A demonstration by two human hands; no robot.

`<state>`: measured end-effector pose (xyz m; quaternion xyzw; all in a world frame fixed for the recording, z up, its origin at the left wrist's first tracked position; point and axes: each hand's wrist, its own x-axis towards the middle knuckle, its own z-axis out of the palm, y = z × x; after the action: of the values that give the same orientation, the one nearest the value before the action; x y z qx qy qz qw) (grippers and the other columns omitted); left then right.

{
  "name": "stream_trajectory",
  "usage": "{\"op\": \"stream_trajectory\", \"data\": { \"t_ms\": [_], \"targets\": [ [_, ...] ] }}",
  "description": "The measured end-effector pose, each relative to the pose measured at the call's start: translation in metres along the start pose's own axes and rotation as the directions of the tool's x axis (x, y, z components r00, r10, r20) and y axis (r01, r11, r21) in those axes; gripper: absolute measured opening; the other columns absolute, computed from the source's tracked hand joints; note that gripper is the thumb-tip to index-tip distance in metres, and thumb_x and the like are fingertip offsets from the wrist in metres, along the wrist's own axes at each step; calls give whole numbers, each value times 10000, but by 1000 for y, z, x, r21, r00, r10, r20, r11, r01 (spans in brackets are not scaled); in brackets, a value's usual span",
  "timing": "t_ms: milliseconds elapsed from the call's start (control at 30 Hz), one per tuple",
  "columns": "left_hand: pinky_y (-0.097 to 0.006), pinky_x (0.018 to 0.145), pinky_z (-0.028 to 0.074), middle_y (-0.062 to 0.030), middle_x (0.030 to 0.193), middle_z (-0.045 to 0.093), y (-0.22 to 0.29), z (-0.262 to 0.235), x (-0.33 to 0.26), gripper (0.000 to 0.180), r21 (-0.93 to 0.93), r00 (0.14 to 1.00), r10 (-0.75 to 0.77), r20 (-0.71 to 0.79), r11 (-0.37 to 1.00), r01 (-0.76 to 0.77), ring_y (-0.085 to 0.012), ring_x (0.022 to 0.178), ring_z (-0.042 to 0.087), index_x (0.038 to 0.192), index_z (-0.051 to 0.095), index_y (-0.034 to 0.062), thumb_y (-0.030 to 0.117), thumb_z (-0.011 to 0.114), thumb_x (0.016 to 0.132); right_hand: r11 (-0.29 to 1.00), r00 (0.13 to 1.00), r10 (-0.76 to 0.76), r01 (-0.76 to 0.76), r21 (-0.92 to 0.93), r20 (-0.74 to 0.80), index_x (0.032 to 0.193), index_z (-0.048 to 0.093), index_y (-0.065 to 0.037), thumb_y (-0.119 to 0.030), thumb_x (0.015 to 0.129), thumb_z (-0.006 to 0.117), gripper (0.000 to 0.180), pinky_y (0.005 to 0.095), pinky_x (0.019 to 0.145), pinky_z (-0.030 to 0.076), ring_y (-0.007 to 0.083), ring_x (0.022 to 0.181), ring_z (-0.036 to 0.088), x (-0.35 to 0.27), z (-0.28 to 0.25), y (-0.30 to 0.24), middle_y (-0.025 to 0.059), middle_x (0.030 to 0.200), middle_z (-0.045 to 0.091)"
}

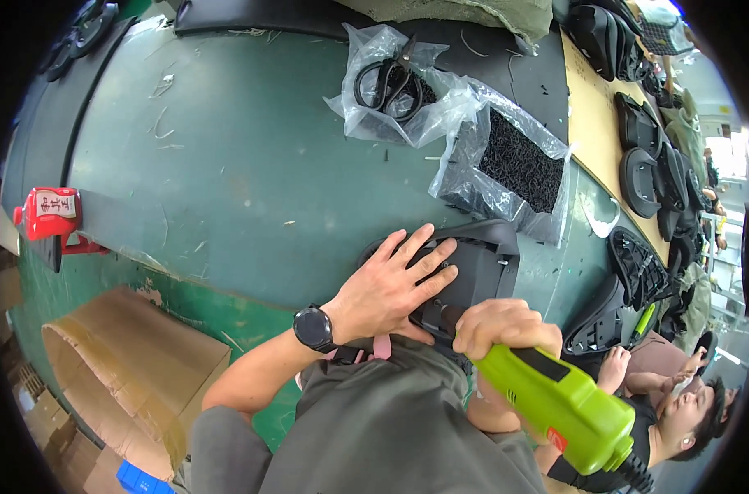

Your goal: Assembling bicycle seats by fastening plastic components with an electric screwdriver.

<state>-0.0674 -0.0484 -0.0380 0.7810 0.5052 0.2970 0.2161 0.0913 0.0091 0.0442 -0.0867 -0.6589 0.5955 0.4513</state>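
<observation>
My left hand (381, 288) lies with spread fingers on a black moulded plastic part (486, 267) at the near edge of the table. A dark watch (313, 328) is on that wrist. In my right hand (508, 328) is a lime-green electric screwdriver (568, 403), gripped near its front end. Its dark nose points at the near side of the part, beside my left fingers. My hands hide the tip, so I cannot tell whether it touches a screw.
A clear bag of small black screws (523, 160) lies beyond the part, beside another bag with black-handled scissors (388, 86). A red jug (52, 212) stands far left, a cardboard box (136, 370) near left. More black parts (638, 267) and a co-worker (679, 420) are at right.
</observation>
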Motion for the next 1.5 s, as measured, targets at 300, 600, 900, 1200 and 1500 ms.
{"op": "stream_trajectory", "data": {
  "t_ms": [300,600,900,1200,1500],
  "targets": [
    [-543,1073,292,-125,1458,375,1,-14,-2,829,152,999,35,39,987,-41,-373,1364,307,1308,504,100,468,766,613,949,889,211,-87,303,-407,1162,509,10,-267,866,583,412,399,725,476,310,744,567,-1,31,-13,182,884,603],
    [-505,1055,352,-149,1335,528,-21,6,-26,660,66,955,93,-283,995,-77,-262,1201,537,1216,533,50,319,765,660,659,987,-117,161,734,-112,1147,411,18,-244,945,526,350,360,392,517,231,441,607,30,-15,-74,104,597,564],
    [-442,977,362,-1,1156,667,-33,-88,-121,216,560,797,103,-595,765,318,-302,1021,626,971,633,190,145,681,766,743,971,227,-124,657,-73,1118,453,9,-758,866,298,822,373,409,476,248,423,533,35,-16,-35,121,598,526],
    [-415,981,412,-210,1284,546,-69,-127,-157,507,-355,56,-438,-897,793,495,-357,1141,546,1185,547,-3,-29,734,714,738,782,549,-288,610,-295,1057,492,-53,-842,796,266,861,365,309,360,232,323,414,29,-6,-6,89,514,466],
    [-278,889,449,-91,1132,608,-148,-216,-165,361,-518,-208,-482,-851,837,176,-151,993,570,1169,540,-48,45,682,851,749,699,608,-348,564,-376,1127,495,-61,-746,875,298,756,339,327,365,196,324,389,30,-6,9,70,551,436]
  ]
}}
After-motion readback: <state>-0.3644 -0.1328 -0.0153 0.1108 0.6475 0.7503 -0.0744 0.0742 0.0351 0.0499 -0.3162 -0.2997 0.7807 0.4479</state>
